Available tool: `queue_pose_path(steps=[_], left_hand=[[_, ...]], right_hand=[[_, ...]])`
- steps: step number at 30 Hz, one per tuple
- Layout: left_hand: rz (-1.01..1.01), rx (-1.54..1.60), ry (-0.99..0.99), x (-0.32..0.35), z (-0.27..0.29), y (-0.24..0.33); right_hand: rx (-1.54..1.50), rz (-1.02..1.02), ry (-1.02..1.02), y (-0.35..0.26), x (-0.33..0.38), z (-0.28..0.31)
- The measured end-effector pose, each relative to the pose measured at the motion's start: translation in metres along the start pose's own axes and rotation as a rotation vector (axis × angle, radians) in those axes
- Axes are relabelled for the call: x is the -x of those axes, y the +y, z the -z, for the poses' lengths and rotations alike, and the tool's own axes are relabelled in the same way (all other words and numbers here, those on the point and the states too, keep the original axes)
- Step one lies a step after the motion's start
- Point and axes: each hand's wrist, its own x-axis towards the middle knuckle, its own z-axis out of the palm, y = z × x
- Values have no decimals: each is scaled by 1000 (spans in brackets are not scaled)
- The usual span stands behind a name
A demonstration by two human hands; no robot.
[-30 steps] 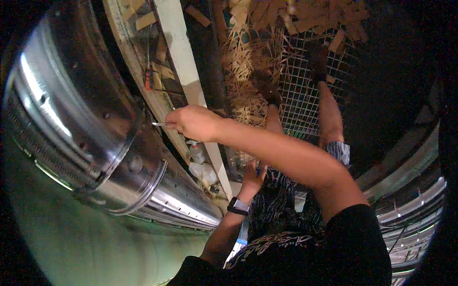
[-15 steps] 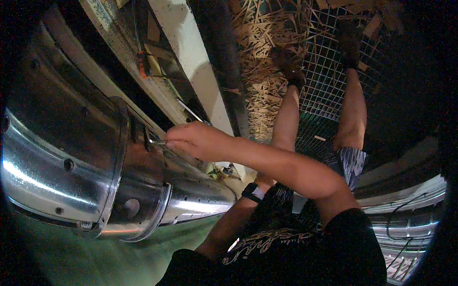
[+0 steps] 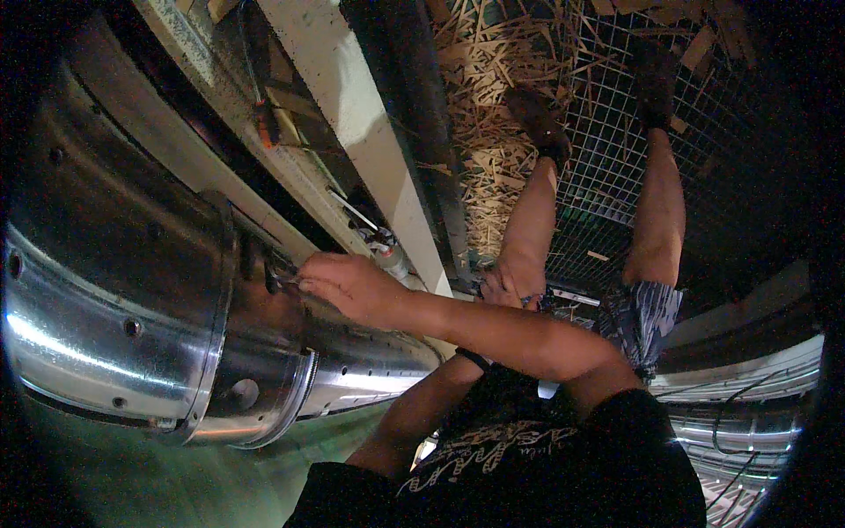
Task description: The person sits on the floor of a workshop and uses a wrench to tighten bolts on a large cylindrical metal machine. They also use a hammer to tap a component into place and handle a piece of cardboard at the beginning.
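Note:
My right hand (image 3: 348, 286) reaches across to the left, above my left arm. Its fingers are closed in a pinch on a small dark metal piece (image 3: 283, 275) at a slot in the shiny steel cylinder (image 3: 154, 330). What kind of piece it is, I cannot make out. Beyond my right forearm, my left hand (image 3: 500, 287) is beside my left knee, its fingers looking curled. A thin silver bar (image 3: 576, 297) shows just right of that hand; whether the hand grips it is hidden. A dark band (image 3: 473, 358) is on my left wrist.
Pale beams (image 3: 339, 97) run past the cylinder. Between them lies an orange-handled tool (image 3: 267, 125), with a small bottle (image 3: 390, 257) lower down. Wood shavings (image 3: 493, 167) and wire mesh (image 3: 603, 141) lie around my feet. Metal pipes (image 3: 757, 396) stand at the lower right.
My right hand has shifted slightly down, still at the slot. My left hand has moved up to the knee and its wrist has turned. The silver bar has come into view.

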Motion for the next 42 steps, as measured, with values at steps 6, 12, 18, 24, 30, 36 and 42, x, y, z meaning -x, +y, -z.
queue_pose_path(steps=[6,12,18,24,30,36,42], left_hand=[[-34,25,67,-10,-8,-3],[-34,141,31,-10,-12,-7],[-27,236,-34,-13,-13,-11],[-123,229,74,-10,-25,-20],[-309,300,217,-20,-33,-33],[-355,291,406,-15,-39,-35],[-259,348,373,-12,-34,-35]], right_hand=[[-16,-14,56,4,3,-6],[-26,-101,29,-3,3,-4],[-35,-268,-108,2,-2,0],[-214,-274,-325,10,-9,12],[-457,-614,-605,5,-28,34],[-338,-571,-751,10,-35,28],[-319,-503,-887,6,-44,39]])
